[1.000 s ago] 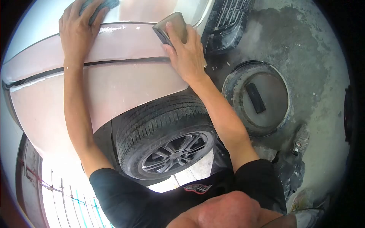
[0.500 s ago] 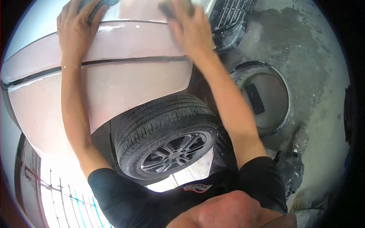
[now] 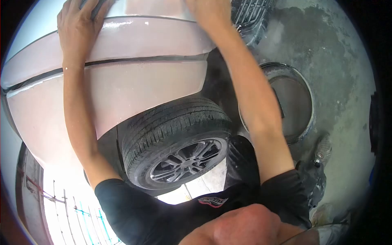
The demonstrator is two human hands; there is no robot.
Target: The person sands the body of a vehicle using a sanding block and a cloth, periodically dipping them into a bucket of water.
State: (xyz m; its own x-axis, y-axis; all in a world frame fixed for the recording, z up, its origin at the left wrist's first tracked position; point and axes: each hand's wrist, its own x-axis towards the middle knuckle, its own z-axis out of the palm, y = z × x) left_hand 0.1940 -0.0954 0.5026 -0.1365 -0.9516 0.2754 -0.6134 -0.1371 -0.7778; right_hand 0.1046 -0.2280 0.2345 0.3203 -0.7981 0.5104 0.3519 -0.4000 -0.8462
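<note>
Left hand [image 3: 77, 28] lies flat, fingers spread, on the pale car panel [image 3: 143, 45], seemingly pinning a dark cloth [image 3: 93, 5]. Right hand [image 3: 206, 12] is cropped, so its grip cannot be told. Best keep strokes even, following the panel's curve.

Count: two hands, left hand [image 3: 77, 30] and right hand [image 3: 208, 12]. One car fender [image 3: 143, 85]. One wheel [image 3: 179, 143]. One grille [image 3: 249, 12]. One round tub [image 3: 305, 122].
</note>
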